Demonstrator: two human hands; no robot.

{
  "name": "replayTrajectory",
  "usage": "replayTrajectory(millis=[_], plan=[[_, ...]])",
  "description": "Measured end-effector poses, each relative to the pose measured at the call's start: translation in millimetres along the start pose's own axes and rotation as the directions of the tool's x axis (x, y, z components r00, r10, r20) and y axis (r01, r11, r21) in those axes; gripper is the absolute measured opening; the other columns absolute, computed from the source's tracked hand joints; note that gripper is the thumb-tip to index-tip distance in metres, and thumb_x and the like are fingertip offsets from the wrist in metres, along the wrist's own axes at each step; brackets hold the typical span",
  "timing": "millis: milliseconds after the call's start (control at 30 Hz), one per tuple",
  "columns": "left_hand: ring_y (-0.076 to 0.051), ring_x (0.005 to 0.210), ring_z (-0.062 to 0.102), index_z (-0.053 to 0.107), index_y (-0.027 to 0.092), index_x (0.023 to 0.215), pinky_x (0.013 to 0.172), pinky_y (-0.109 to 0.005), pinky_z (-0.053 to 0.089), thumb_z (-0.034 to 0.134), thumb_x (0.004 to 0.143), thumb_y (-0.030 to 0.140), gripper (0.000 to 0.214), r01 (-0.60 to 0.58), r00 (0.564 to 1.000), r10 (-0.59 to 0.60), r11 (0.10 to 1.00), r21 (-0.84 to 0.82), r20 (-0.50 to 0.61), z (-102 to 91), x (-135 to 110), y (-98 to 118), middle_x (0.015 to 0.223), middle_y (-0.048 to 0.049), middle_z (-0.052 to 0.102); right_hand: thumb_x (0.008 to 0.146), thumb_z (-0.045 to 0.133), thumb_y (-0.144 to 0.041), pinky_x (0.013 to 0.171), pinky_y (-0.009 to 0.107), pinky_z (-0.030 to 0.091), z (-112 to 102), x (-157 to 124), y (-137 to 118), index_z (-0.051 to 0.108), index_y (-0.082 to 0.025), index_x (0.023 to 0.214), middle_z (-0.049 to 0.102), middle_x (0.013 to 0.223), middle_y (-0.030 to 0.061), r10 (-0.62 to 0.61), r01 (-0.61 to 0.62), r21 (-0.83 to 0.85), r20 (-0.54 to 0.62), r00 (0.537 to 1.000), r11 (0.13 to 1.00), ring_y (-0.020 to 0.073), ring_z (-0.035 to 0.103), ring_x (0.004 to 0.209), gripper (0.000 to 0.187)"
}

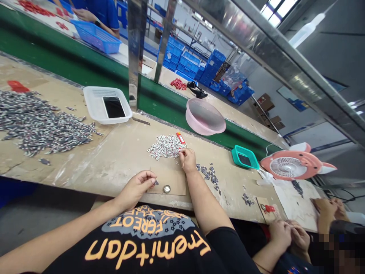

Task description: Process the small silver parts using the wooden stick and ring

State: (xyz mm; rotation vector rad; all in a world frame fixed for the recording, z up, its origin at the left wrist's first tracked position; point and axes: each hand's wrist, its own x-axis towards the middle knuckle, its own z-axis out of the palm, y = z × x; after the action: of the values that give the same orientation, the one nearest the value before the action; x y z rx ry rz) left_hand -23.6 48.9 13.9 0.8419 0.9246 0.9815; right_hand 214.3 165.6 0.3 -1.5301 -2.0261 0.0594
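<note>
My left hand (143, 182) pinches a small dark grey piece (156, 182) between thumb and fingertips, just above the near edge of the table. My right hand (188, 160) is closed around a thin wooden stick (183, 161), its fingertips at the right edge of a pile of tiny white pieces (165, 147). By that pile lies a small red and white packet (180, 138). A round metal cap (167, 188) with pale contents sits on a brown board (178, 182) between my hands. Several loose dark grey pieces (209, 175) lie right of my right forearm.
A large heap of grey and white pieces (42, 121) spreads at left. Beyond stand a white tray (91, 106) holding a phone, a pink basin (205, 127), a green basket (252, 164) and a pig-shaped fan (293, 163). A metal post (134, 57) rises ahead. Other people's hands (288, 236) work at right.
</note>
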Motion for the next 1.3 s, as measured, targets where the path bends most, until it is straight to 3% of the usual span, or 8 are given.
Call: replayTrajectory(millis=[367, 600, 867, 967, 1033, 1100, 1200, 1300], plan=[[-0.010, 0.065, 0.048, 0.056, 0.018, 0.088, 0.061, -0.022, 0.038, 0.065, 0.076, 0.032, 0.020, 0.009, 1.000, -0.009, 1.000, 0.002, -0.001, -1.3, 1, 1, 0.072, 0.0028, 0.055, 0.082, 0.056, -0.018, 0.091, 0.032, 0.037, -16, -26, -4, 0.067, -0.017, 0.090, 0.065, 0.091, 0.0071, -0.070, 0.105, -0.092, 0.323, 0.944, 0.990, 0.0198, 0.054, 0.092, 0.014], [-0.010, 0.065, 0.049, 0.057, 0.019, 0.089, 0.061, -0.023, 0.039, 0.065, 0.076, 0.033, 0.020, 0.002, 1.000, -0.002, 1.000, 0.010, 0.019, -0.9, 3, -1, 0.073, 0.0023, 0.054, 0.078, 0.055, -0.013, 0.085, 0.031, 0.038, -12, -17, -10, 0.066, -0.016, 0.088, 0.063, 0.089, 0.0093, -0.022, 0.114, -0.169, 0.472, 0.881, 0.979, 0.0207, 0.053, 0.089, 0.015], [-0.011, 0.065, 0.051, 0.058, 0.017, 0.087, 0.063, -0.023, 0.040, 0.066, 0.075, 0.032, 0.021, -0.018, 0.999, 0.017, 1.000, -0.015, -0.038, 0.9, -1, 5, 0.073, 0.0016, 0.056, 0.075, 0.050, -0.010, 0.082, 0.031, 0.040, -23, -20, -40, 0.062, -0.015, 0.083, 0.059, 0.083, 0.0082, -0.061, 0.118, -0.106, 0.435, 0.898, 0.987, 0.0198, 0.052, 0.085, 0.015], [-0.011, 0.067, 0.052, 0.058, 0.017, 0.086, 0.065, -0.023, 0.042, 0.067, 0.075, 0.032, 0.021, -0.031, 0.998, 0.027, 0.998, -0.060, -0.061, 2.4, -1, 6, 0.075, 0.0011, 0.057, 0.078, 0.048, -0.013, 0.075, 0.028, 0.043, -28, -33, -65, 0.062, -0.017, 0.091, 0.056, 0.079, 0.0035, -0.067, 0.016, 0.169, 0.306, 0.950, 0.986, 0.0161, 0.052, 0.077, 0.019], [-0.011, 0.068, 0.054, 0.059, 0.017, 0.087, 0.066, -0.023, 0.043, 0.067, 0.075, 0.031, 0.020, -0.040, 0.997, 0.034, 0.995, -0.089, -0.068, 3.3, 0, 5, 0.076, 0.0007, 0.058, 0.079, 0.051, -0.018, 0.069, 0.027, 0.043, -30, -45, -83, 0.062, -0.020, 0.089, 0.054, 0.076, 0.0009, 0.008, -0.115, 0.452, 0.233, 0.972, 0.884, 0.0142, 0.051, 0.070, 0.015], [-0.011, 0.070, 0.055, 0.059, 0.017, 0.087, 0.068, -0.024, 0.044, 0.068, 0.074, 0.030, 0.020, -0.057, 0.995, 0.048, 0.993, -0.105, -0.086, 4.0, 1, 4, 0.077, 0.0004, 0.060, 0.079, 0.054, -0.023, 0.062, 0.026, 0.041, -30, -56, -98, 0.060, -0.021, 0.086, 0.052, 0.072, -0.0010, 0.118, -0.272, 0.652, 0.270, 0.956, 0.708, 0.0128, 0.049, 0.064, 0.010], [-0.012, 0.072, 0.057, 0.060, 0.017, 0.086, 0.071, -0.024, 0.046, 0.069, 0.073, 0.029, 0.020, -0.095, 0.989, 0.082, 0.990, -0.107, -0.126, 4.5, 1, 4, 0.076, 0.0002, 0.062, 0.077, 0.059, -0.029, 0.056, 0.023, 0.038, -27, -69, -114, 0.056, -0.021, 0.086, 0.051, 0.070, -0.0028, 0.232, -0.434, 0.763, 0.367, 0.901, 0.479, 0.0112, 0.046, 0.060, 0.012], [-0.012, 0.075, 0.059, 0.061, 0.017, 0.086, 0.076, -0.025, 0.046, 0.069, 0.074, 0.028, 0.019, -0.137, 0.982, 0.123, 0.986, -0.094, -0.143, 4.6, 1, 3, 0.079, -0.0001, 0.063, 0.076, 0.062, -0.029, 0.059, 0.023, 0.038, -22, -75, -121, 0.054, -0.021, 0.085, 0.051, 0.072, -0.0033, 0.269, -0.459, 0.785, 0.376, 0.887, 0.416, 0.0111, 0.046, 0.063, 0.014]])
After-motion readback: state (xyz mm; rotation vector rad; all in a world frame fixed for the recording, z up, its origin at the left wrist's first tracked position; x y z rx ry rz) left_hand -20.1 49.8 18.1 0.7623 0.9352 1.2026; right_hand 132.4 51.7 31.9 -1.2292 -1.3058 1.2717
